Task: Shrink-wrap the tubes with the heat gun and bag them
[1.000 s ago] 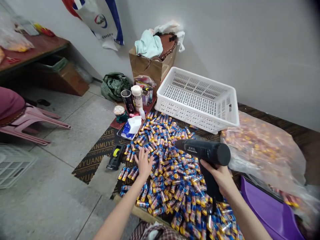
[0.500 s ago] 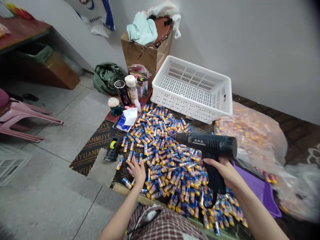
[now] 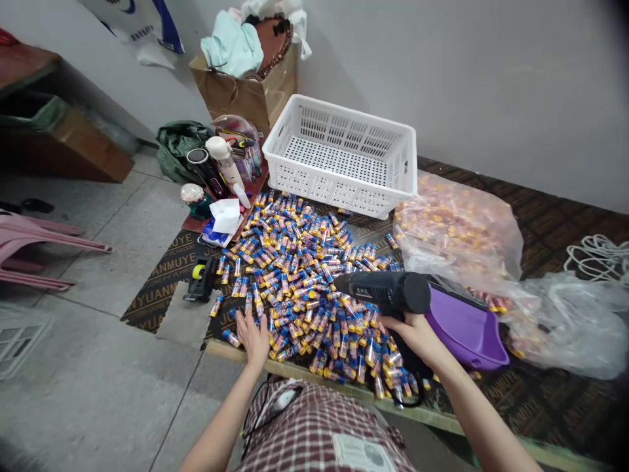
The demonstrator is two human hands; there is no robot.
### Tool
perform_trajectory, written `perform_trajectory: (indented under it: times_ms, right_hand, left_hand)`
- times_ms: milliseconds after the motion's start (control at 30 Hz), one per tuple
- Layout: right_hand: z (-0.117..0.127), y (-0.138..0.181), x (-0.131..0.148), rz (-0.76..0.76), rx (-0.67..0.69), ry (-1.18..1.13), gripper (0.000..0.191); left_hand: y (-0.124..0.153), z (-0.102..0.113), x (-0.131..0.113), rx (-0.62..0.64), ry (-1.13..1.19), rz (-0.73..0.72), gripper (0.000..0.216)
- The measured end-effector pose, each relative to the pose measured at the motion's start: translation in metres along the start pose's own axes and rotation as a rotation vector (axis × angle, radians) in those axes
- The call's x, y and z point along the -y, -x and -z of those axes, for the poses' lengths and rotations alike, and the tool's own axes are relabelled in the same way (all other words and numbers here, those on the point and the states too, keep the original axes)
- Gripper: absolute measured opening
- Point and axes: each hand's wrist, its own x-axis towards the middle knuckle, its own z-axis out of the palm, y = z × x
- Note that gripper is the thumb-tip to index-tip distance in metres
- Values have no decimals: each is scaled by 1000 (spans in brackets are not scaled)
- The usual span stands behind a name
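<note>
My right hand [image 3: 411, 333] grips the handle of a black heat gun [image 3: 388, 292], whose nozzle points left over a wide heap of small blue, yellow and orange tubes [image 3: 304, 275]. My left hand [image 3: 253, 333] lies flat with fingers spread on the tubes at the heap's near left edge. The tubes lie on a dark plywood board [image 3: 162, 288] printed with letters.
A white slotted basket [image 3: 344, 154] stands behind the heap. Clear bags of orange tubes [image 3: 457, 229] and a purple scoop [image 3: 464, 328] lie to the right. A tape dispenser [image 3: 201, 278], bottles [image 3: 221, 164], a brown paper bag [image 3: 246, 95] and pink chair legs [image 3: 34, 242] are at left.
My left hand has slid back toward me to the heap's near edge. The heat gun has come lower and nearer. The camera has tilted down and to the right.
</note>
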Motion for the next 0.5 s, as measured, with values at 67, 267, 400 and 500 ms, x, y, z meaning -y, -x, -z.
perform_trajectory:
  times_ms: [67,267,400,500]
  right_hand:
    - [0,2,-7,24,6,-3,26]
    - [40,28,-17,82,43,-130,30]
    - [113,80,-41,25,-35,-146,37]
    - [177,136,-86,-113,-194,-159,35]
  left_hand:
    - [13,7,5,-24,-47,-25,53]
    - [61,-9,-47,90,-220,-336,45]
    - [104,-48,-119,391,-269,-826,47]
    - [119,-78,-160,590,-218,-1179,55]
